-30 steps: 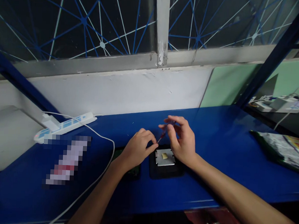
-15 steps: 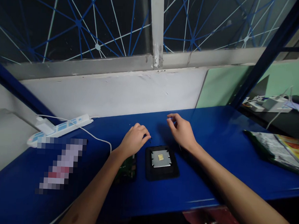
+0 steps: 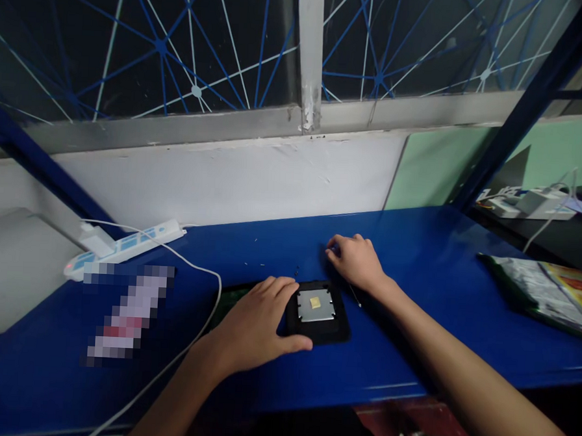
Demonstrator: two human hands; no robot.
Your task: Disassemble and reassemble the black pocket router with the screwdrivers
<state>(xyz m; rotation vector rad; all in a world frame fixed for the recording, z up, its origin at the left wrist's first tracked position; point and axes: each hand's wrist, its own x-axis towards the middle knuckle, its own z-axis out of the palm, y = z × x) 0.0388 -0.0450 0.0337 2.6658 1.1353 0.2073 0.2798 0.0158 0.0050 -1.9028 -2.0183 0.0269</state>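
A black square housing [image 3: 292, 329] lies on the blue table, with a silver metal plate [image 3: 308, 315] and a small gold-coloured square pad [image 3: 315, 302] in its middle. My left hand [image 3: 259, 317] is open at the housing's left side, fingertips by the far left corner and thumb by the near edge. Beneath that hand a green circuit board [image 3: 228, 297] is mostly hidden. My right hand [image 3: 356, 257] rests beyond the housing with curled fingers. A thin rod with a bright tip [image 3: 359, 303] sticks out below it; whatever the fingers hold is hidden. Tiny dark pieces [image 3: 297, 270] lie behind the housing.
On the left are a white power strip [image 3: 148, 236], a white cable [image 3: 216, 286] running past my left forearm, and a blurred-out item [image 3: 132, 314]. A shiny packet [image 3: 536, 286] lies at the right edge. Small white bits [image 3: 255, 240] dot the table.
My left hand has moved from the tiny dark pieces toward me and spread its fingers beside the housing. My right hand has lowered slightly and its fingers are more curled.
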